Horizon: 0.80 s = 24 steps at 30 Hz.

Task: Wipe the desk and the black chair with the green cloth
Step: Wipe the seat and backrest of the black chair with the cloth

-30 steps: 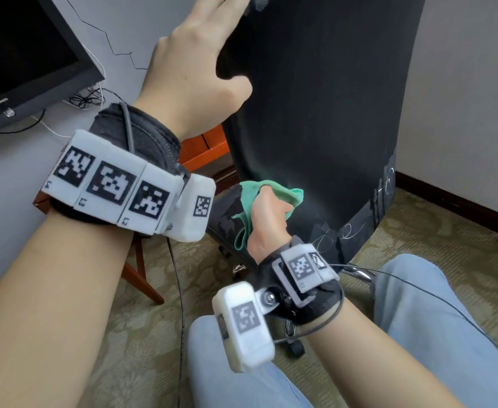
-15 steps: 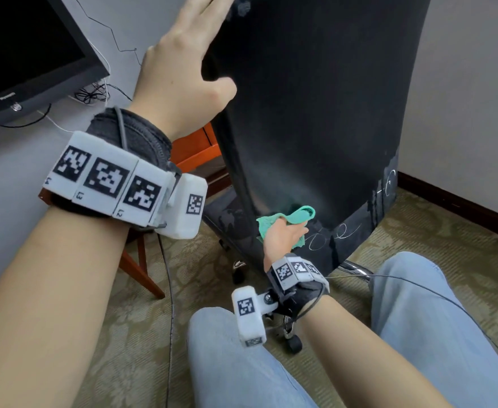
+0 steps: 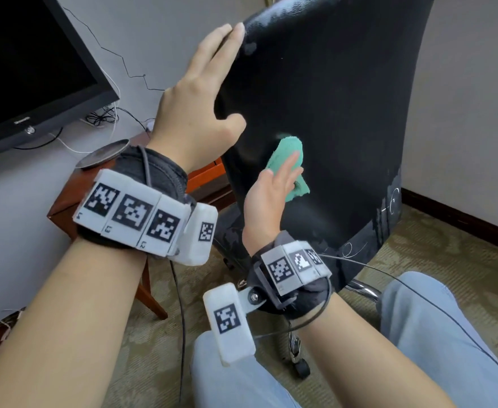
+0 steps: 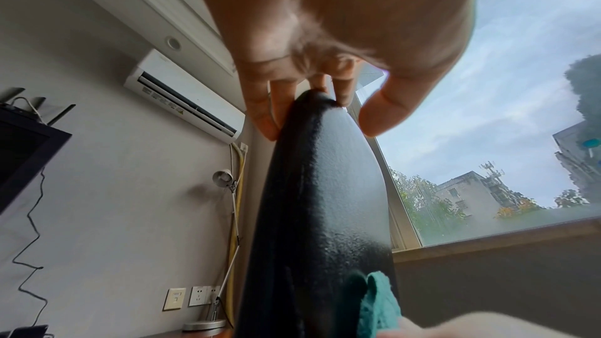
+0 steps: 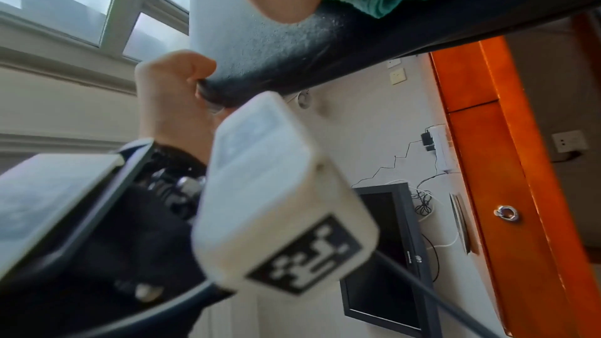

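Green cloth [image 3: 287, 160] flat against black chair [image 3: 330, 113] backrest, mid-height, pressed there under straight fingers of right hand [image 3: 271, 195]. Up at chair's left edge, left hand [image 3: 200, 113] clasping the rim, fingers behind, thumb in front. Left of chair: dark monitor [image 3: 30, 63], wooden table [image 3: 65, 198].

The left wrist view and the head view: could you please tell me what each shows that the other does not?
Only the left wrist view shows an air conditioner, a window and wall sockets. Only the head view shows the carpet, the person's jeans and both wristbands. Both show the left hand gripping the black chair back's edge, and the green cloth against it.
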Tool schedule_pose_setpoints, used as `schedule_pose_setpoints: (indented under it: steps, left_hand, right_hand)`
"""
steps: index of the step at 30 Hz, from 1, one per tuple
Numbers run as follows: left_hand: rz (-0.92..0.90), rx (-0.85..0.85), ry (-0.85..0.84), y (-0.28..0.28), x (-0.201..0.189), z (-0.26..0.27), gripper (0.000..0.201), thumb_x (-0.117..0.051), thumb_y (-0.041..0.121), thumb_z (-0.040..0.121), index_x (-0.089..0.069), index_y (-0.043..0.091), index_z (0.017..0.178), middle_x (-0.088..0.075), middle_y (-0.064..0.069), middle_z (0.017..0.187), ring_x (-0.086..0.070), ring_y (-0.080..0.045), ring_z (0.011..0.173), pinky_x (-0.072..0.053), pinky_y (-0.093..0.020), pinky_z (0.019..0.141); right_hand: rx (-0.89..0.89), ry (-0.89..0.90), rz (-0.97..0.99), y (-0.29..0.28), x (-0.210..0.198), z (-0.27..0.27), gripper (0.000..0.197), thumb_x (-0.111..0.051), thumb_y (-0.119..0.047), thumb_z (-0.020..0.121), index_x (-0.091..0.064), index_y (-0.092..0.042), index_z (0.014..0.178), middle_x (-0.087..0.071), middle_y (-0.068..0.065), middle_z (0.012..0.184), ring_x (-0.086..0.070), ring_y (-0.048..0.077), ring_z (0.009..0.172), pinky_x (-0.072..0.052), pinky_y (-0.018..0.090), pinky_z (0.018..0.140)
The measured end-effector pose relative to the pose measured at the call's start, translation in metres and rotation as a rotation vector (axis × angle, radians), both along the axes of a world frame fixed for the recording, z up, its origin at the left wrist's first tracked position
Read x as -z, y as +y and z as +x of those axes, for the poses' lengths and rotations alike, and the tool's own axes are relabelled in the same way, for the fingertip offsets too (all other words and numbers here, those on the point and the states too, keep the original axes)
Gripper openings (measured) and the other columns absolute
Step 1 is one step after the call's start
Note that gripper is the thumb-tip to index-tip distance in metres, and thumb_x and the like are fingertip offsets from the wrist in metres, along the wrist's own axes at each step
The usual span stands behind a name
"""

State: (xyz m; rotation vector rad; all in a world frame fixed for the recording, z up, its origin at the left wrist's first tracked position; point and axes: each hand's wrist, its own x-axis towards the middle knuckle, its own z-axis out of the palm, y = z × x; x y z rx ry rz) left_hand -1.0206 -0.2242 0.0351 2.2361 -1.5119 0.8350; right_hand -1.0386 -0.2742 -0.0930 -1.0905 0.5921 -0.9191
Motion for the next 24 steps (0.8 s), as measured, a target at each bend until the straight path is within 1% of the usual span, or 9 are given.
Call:
schedule_pose_setpoints:
  steps: [3,5,7,9,10,14,19,21,24]
  left_hand:
    - [-0.004,-0.001,-0.004,0.000,-0.001,0.001,0.083,-0.045,0.022,0.073,-0.018,0.026,0.151,-0.019,0.010,0.155,-0.030,-0.007,0.134,-0.031,-0.022,0.091]
    - [0.011,-0.006,-0.007,0.000,0.000,0.001,0.083,-0.046,0.023,0.073,-0.018,0.026,0.151,-0.019,0.010,0.155,-0.035,-0.009,0.130,-0.034,-0.024,0.090]
    - [0.035,-0.035,-0.025,-0.001,0.000,-0.002,0.082,-0.049,0.021,0.076,-0.017,0.026,0.151,-0.018,0.010,0.155,-0.051,-0.017,0.103,-0.037,-0.026,0.082]
    - [0.057,-0.089,-0.062,-0.001,0.001,-0.001,0.081,-0.052,0.019,0.079,-0.015,0.026,0.151,-0.016,0.010,0.156,-0.045,-0.016,0.072,-0.033,-0.026,0.073]
    - [0.065,-0.107,-0.087,-0.002,0.001,-0.001,0.080,-0.052,0.020,0.081,-0.014,0.026,0.151,-0.016,0.009,0.156,-0.046,-0.016,0.072,-0.033,-0.027,0.071]
    - [0.096,-0.141,-0.170,-0.003,0.002,0.003,0.081,-0.058,0.035,0.085,-0.013,0.024,0.152,-0.017,0.006,0.156,-0.059,-0.026,0.097,-0.040,-0.031,0.071]
    - [0.096,-0.165,-0.196,-0.004,0.003,0.001,0.085,-0.064,0.024,0.085,-0.012,0.023,0.152,-0.016,0.004,0.157,-0.060,-0.029,0.098,-0.046,-0.035,0.076]
    - [0.089,-0.173,-0.189,-0.005,0.003,0.001,0.085,-0.065,0.021,0.085,-0.012,0.023,0.152,-0.016,0.004,0.157,-0.059,-0.030,0.100,-0.047,-0.037,0.078]
    - [0.084,-0.165,-0.178,-0.005,0.003,0.000,0.085,-0.065,0.019,0.084,-0.013,0.023,0.152,-0.016,0.003,0.156,-0.059,-0.030,0.101,-0.048,-0.038,0.080]
  right_hand:
    - [0.039,-0.037,-0.020,-0.002,-0.002,0.005,0.059,-0.022,-0.008,0.100,0.001,-0.026,0.151,0.012,-0.002,0.159,0.011,0.020,0.145,0.004,0.028,0.115]
    - [0.049,-0.056,-0.001,-0.001,0.007,0.007,0.058,-0.024,-0.014,0.101,0.002,-0.032,0.150,0.013,-0.006,0.158,0.013,0.015,0.145,0.004,0.029,0.115]
    - [0.079,-0.058,-0.023,-0.006,0.015,0.009,0.058,-0.026,-0.015,0.101,0.000,-0.033,0.150,0.012,-0.007,0.158,0.012,0.012,0.145,0.004,0.026,0.112]
    - [0.118,-0.036,-0.052,-0.015,0.022,0.011,0.058,-0.027,-0.013,0.101,-0.003,-0.031,0.150,0.010,-0.007,0.159,0.011,0.011,0.144,0.005,0.022,0.108]
    - [0.138,-0.022,-0.062,-0.021,0.025,0.012,0.058,-0.027,-0.012,0.101,-0.004,-0.029,0.151,0.009,-0.006,0.159,0.010,0.012,0.145,0.005,0.021,0.108]
    - [0.213,0.046,-0.040,-0.062,0.044,0.014,0.056,-0.026,-0.012,0.100,-0.005,-0.022,0.152,0.004,-0.002,0.160,0.006,0.015,0.146,0.003,0.023,0.112]
    - [0.227,0.120,0.086,-0.097,0.068,0.006,0.054,-0.025,-0.014,0.100,-0.010,-0.020,0.152,-0.003,0.006,0.159,0.000,0.017,0.146,-0.005,0.026,0.113]
    - [0.222,0.142,0.128,-0.089,0.077,0.002,0.055,-0.027,-0.011,0.099,-0.012,-0.018,0.151,-0.010,0.009,0.158,-0.005,0.020,0.145,-0.009,0.029,0.112]
    - [0.167,0.178,0.158,-0.060,0.084,-0.002,0.056,-0.027,-0.008,0.100,-0.007,-0.014,0.151,-0.005,0.011,0.159,-0.004,0.023,0.146,-0.007,0.031,0.113]
